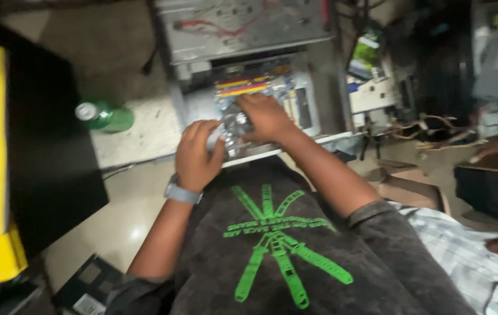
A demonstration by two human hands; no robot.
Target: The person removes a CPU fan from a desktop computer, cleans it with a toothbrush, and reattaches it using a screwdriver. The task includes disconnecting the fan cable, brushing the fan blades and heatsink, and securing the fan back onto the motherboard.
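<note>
Both hands, left hand [197, 156] and right hand [266, 116], grip the cooler [234, 128] between them.

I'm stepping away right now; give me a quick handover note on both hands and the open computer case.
Left hand: gripping the near-left side of the metal cooler.
Right hand: on the cooler's far side, fingers curled over it.
The cooler sits on the motherboard inside the open computer case, which lies on the floor.
A green bottle lies left of the case.
Whether the cooler is fastened or loose cannot be told.
</note>
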